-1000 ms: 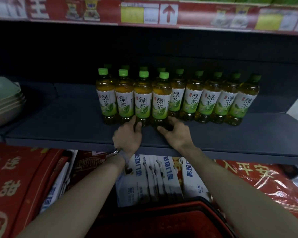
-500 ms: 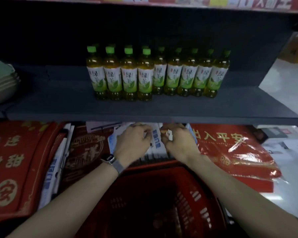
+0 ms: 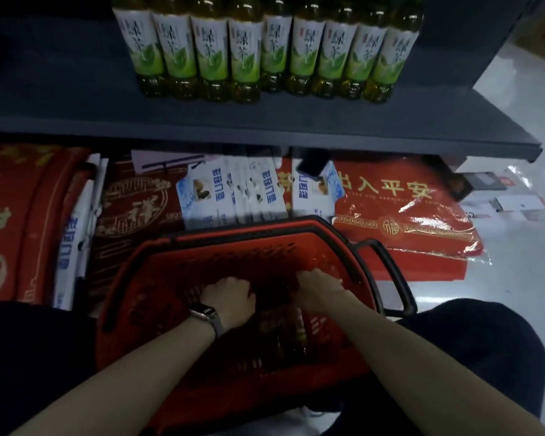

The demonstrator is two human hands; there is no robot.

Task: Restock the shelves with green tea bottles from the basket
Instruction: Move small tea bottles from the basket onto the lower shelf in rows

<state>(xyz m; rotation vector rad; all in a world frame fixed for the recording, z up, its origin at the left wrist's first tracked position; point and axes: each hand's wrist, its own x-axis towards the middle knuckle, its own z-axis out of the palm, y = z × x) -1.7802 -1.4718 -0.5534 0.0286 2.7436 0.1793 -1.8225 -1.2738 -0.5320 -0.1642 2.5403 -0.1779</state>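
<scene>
Several green tea bottles (image 3: 243,55) with white and green labels stand in a row on the dark grey shelf (image 3: 76,99). Below it, between my knees, sits the red basket (image 3: 239,231). Both hands are down inside it. My left hand (image 3: 230,298), with a watch on its wrist, and my right hand (image 3: 320,286) point downward, so their fingertips are hidden in the dark. A few dim bottles (image 3: 283,332) lie on the basket floor between my wrists. Whether either hand holds one is not visible.
The basket's black handle (image 3: 390,272) hangs off its right side. Red mats (image 3: 406,221) and blue and white packets (image 3: 233,196) fill the space under the shelf. Pale floor (image 3: 516,278) lies to the right, and the shelf is bare left of the bottles.
Both hands left the bottles on the shelf, came down past the shelf edge and went into the basket. My view tilted down with them.
</scene>
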